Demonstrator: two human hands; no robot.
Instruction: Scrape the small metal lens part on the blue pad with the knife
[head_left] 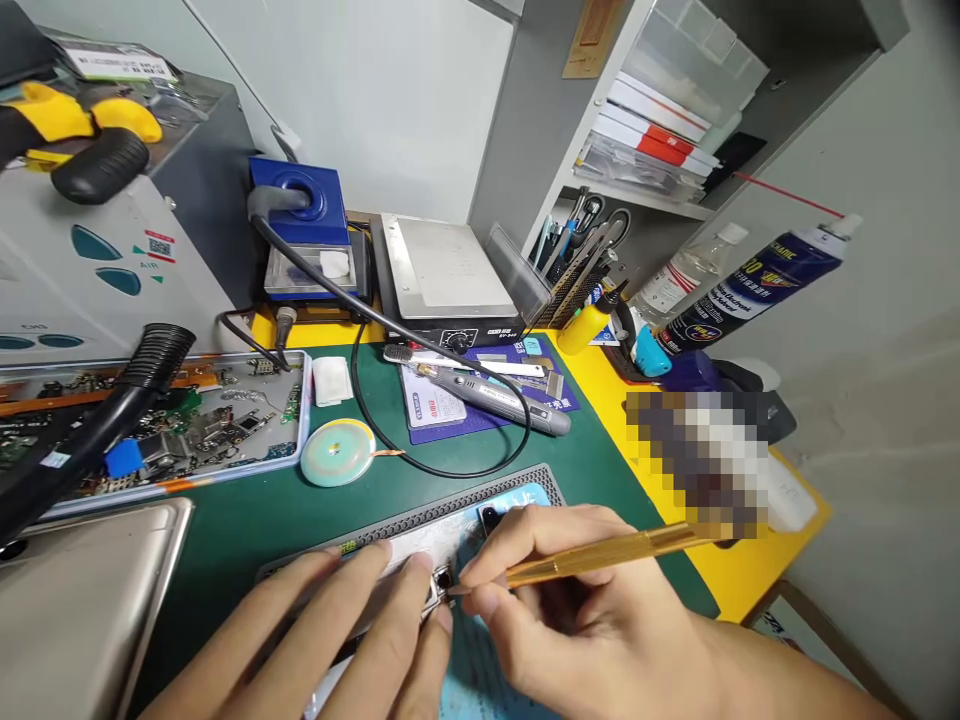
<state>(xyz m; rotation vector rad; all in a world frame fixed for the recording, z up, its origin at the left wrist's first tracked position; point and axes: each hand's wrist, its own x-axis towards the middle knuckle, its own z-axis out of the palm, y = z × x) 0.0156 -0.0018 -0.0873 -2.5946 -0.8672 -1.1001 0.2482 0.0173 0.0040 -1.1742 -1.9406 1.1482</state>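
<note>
My right hand [585,600] is closed around a thin gold-coloured tool [600,555], held like a pen. The tool's fine tip touches or nearly touches a small metal-framed part [442,583] near the bottom centre. Just left of it lies my left hand [352,630], fingers spread and flat over a device that they mostly cover. Only small dark and silver bits of that device show between the fingers. Beneath both hands is a blue and grey work mat [480,665] with a perforated grey edge.
A tray of circuit parts [307,420] and a hose [90,440] are at the left, above a gold-coloured laptop-like panel [82,600]. Behind the hands lie a round coil [337,455] and a grey pen-shaped tool [495,400]. A yellow bottle [586,325] stands at the right.
</note>
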